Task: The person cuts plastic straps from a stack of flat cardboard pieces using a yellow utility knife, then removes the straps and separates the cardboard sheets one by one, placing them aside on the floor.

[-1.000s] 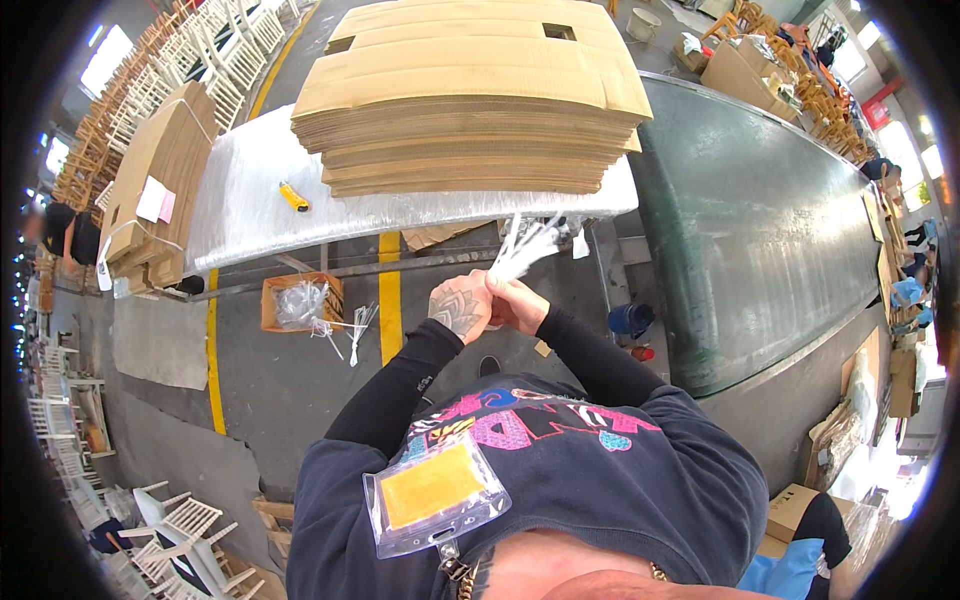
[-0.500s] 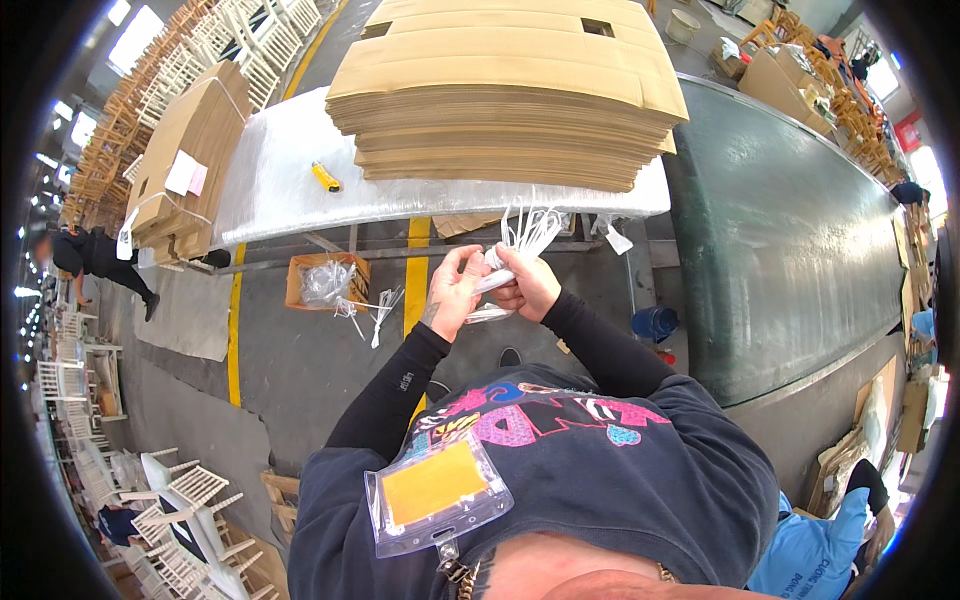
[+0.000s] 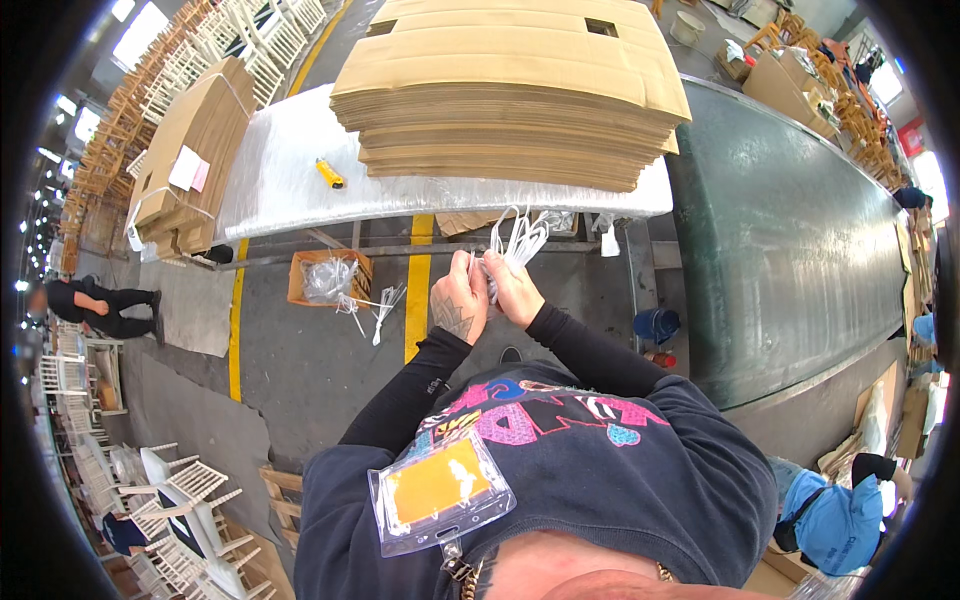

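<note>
A looped bundle of white strapping cord fans upward out of my closed hands, held in front of my chest. Both sets of fingers are bent around its lower end. My left hand presses against the bundle from the left, knuckles up. My right hand wraps it from the other side, and the two hands touch. Just beyond them lies the near edge of a plastic-wrapped table. On it rest a tall stack of flat cardboard sheets and a yellow cutter.
A conveyor with a dark green belt runs along the right. Below the table, a cardboard box holds clear plastic, with loose white cords beside it. A blue container stands on the floor. Other people are at far left and lower right.
My hands have come closer together and the left has turned knuckles up; the lower loops no longer hang below them. The person at far left and the one at lower right have shifted.
</note>
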Action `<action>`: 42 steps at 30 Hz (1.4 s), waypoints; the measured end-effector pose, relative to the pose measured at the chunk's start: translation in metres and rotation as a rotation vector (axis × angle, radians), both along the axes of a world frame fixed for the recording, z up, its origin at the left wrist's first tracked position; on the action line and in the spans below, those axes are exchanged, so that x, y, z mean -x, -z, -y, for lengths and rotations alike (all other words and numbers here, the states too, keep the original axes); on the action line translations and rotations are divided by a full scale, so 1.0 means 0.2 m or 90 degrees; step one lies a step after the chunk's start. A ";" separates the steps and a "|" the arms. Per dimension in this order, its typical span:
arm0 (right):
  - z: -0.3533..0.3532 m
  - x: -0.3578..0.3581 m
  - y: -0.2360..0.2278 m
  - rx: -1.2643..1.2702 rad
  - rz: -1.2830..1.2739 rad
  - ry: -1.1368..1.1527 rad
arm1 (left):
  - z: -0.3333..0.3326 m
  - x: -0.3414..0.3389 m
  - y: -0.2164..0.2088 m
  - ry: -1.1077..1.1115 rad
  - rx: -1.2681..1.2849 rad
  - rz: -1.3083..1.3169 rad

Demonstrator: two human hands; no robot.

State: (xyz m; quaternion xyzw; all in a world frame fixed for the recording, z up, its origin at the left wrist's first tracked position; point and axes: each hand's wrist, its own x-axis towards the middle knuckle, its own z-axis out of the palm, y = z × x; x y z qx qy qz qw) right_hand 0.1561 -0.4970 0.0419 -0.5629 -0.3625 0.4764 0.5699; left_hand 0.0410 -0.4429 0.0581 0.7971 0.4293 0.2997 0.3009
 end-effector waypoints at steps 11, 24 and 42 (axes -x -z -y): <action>0.01 -0.02 0.01 -0.003 -0.332 0.072 | -0.02 0.00 -0.01 -0.021 0.001 0.201; 0.05 -0.08 0.02 -0.115 -0.412 -0.062 | -0.16 0.25 0.04 0.298 0.809 0.348; 0.01 0.04 -0.06 -0.352 0.537 0.022 | -0.04 0.22 0.09 0.054 1.019 0.603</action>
